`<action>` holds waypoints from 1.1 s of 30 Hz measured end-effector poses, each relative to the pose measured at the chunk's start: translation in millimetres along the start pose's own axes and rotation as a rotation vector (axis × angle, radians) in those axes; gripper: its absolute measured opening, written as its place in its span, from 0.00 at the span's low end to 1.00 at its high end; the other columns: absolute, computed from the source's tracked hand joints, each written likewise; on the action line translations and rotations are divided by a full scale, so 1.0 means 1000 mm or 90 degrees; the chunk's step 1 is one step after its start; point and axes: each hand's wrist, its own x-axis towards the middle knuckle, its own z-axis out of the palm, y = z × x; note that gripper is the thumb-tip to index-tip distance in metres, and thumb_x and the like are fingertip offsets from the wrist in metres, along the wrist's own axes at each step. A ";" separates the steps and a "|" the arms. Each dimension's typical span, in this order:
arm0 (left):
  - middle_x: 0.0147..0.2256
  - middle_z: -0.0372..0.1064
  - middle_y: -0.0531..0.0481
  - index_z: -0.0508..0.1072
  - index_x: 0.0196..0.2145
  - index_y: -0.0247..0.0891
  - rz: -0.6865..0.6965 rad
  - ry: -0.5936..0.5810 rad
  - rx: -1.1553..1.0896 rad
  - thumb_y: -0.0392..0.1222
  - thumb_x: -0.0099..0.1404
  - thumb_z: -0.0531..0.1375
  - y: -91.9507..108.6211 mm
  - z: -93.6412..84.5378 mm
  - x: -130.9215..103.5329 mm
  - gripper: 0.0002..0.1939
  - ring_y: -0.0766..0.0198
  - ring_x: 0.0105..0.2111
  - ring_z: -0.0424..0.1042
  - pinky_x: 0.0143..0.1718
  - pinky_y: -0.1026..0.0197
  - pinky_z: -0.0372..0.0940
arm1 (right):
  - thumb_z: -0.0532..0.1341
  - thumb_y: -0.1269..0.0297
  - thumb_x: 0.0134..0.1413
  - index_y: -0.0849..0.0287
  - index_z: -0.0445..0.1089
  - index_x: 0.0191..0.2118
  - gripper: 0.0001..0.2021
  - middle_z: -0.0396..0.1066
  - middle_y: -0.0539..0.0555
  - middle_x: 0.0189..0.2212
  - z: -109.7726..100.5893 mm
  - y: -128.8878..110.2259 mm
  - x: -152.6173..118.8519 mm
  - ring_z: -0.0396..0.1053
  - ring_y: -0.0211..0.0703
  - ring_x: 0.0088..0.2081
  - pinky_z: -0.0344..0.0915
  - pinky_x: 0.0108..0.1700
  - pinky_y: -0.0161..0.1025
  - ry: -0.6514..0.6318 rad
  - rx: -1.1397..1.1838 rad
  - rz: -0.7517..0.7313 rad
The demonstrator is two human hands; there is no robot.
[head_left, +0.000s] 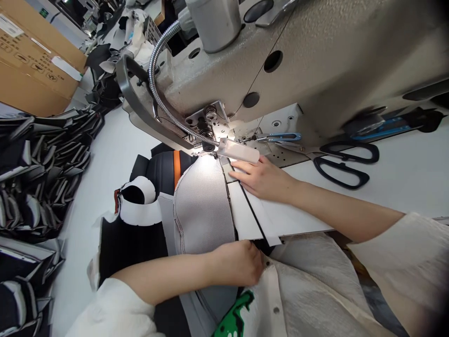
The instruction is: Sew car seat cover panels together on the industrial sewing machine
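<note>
A light grey mesh fabric panel (206, 201) with stitched edges lies under the sewing machine's needle area (209, 149), which a lamp lights brightly. Fingers stretched out, my right hand (261, 180) rests on the white strip (245, 210) just right of the panel, close to the lamp's white head (239, 150). A thin black line runs along that strip. My left hand (242, 263) is curled into a fist at the near edge of the panel; its fingertips and whatever they hold are hidden. Joined on the left are black padded pieces (159, 171) with an orange band (177, 168).
Black-handled scissors (345, 164) and blue-handled thread snips (284, 136) lie right of the needle. Stacks of black and grey cut pieces (45, 168) fill the left side. A cardboard box (38, 56) stands at the far left. The machine's arm (315, 61) spans the top.
</note>
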 end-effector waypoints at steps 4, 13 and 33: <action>0.27 0.73 0.38 0.74 0.30 0.29 -0.046 -0.157 0.037 0.33 0.57 0.59 0.014 0.017 0.004 0.05 0.57 0.26 0.71 0.23 0.58 0.60 | 0.56 0.58 0.60 0.62 0.60 0.57 0.22 0.61 0.59 0.56 0.002 0.002 -0.006 0.60 0.50 0.53 0.51 0.53 0.46 -0.004 0.019 -0.013; 0.13 0.51 0.56 0.70 0.23 0.36 -0.109 0.273 -0.093 0.40 0.62 0.53 0.009 -0.083 -0.053 0.13 0.70 0.12 0.52 0.12 0.61 0.44 | 0.56 0.36 0.50 0.65 0.62 0.57 0.39 0.60 0.64 0.57 0.003 -0.035 -0.009 0.52 0.60 0.60 0.43 0.60 0.59 -0.066 0.043 -0.059; 0.13 0.50 0.55 0.70 0.18 0.35 -0.063 0.316 -0.136 0.39 0.58 0.58 0.007 -0.069 -0.049 0.12 0.68 0.14 0.49 0.14 0.60 0.41 | 0.57 0.36 0.48 0.61 0.64 0.55 0.37 0.62 0.61 0.57 0.003 -0.035 0.001 0.51 0.62 0.61 0.42 0.59 0.62 -0.103 0.059 -0.058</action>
